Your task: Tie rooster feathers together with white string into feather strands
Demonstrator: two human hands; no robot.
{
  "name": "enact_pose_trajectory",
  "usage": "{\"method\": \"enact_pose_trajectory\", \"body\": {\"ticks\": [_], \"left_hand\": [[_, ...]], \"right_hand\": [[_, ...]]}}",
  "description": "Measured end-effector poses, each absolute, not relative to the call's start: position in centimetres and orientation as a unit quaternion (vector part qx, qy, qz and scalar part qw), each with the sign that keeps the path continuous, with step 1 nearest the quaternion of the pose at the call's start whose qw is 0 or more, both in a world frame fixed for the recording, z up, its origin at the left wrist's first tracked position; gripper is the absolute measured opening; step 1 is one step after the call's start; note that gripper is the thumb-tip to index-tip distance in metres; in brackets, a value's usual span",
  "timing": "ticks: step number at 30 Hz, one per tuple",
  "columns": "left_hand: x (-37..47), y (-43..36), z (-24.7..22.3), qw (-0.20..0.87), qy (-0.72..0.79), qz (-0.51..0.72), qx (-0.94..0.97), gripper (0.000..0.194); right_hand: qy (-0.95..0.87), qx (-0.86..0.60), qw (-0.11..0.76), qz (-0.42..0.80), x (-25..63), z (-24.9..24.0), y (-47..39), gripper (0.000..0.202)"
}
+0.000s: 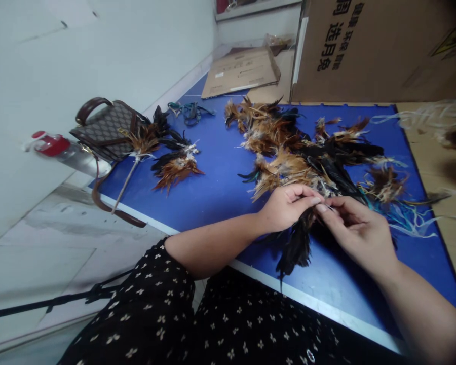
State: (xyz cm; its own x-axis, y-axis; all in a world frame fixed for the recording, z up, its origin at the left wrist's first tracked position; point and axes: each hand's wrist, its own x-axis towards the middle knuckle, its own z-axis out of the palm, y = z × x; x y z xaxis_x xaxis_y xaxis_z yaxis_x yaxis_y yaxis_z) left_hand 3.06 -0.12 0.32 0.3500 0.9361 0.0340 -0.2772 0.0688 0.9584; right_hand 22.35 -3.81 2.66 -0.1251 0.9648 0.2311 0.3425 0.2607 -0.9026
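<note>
My left hand (pixel 289 205) and my right hand (pixel 359 230) meet fingertip to fingertip over the front part of a blue table. Both are closed in a pinch around a bunch of black feathers (pixel 294 248), whose tips hang down below my fingers. The pinched spot is small, and I cannot make out any thread or tie there. Just behind my hands lies a pile of brown feathers (pixel 285 170), with long black feathers (pixel 338 157) on its right side. Blue-green ribbons (pixel 406 215) spread out to the right of my right hand.
A patterned handbag (pixel 108 126) and a red-capped bottle (pixel 74 154) are at the left. Beside them lie a feather bunch on a stick (pixel 127 180) and another feather bunch (pixel 178 165). Flat cardboard (pixel 243 73) and a large carton (pixel 380 56) stand at the back.
</note>
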Motion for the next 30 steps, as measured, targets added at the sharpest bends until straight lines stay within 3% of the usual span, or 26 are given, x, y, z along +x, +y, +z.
{"method": "enact_pose_trajectory", "body": {"ticks": [4,10,18,22,30], "left_hand": [[3.0,0.1,0.4,0.553,0.349,0.495,0.572,0.01],[2.5,0.1,0.3,0.519,0.338,0.482,0.619,0.015],[2.1,-0.2,0.8,0.339,0.306,0.502,0.735,0.018],[2.1,0.2,1.0,0.369,0.248,0.499,0.744,0.016],[1.6,0.6,1.3,0.531,0.261,0.446,0.671,0.018]], "right_hand": [[-0.684,-0.507,0.438,0.289,22.4,1.7,-3.6,0.035],[-0.689,-0.522,0.427,0.265,22.8,1.3,-3.4,0.031],[-0.617,-0.56,0.384,0.398,22.4,2.8,-3.3,0.038],[-0.609,-0.535,0.388,0.439,22.7,2.6,-3.1,0.038],[-0.64,-0.485,0.349,0.484,23.3,2.1,-2.6,0.058]]}}
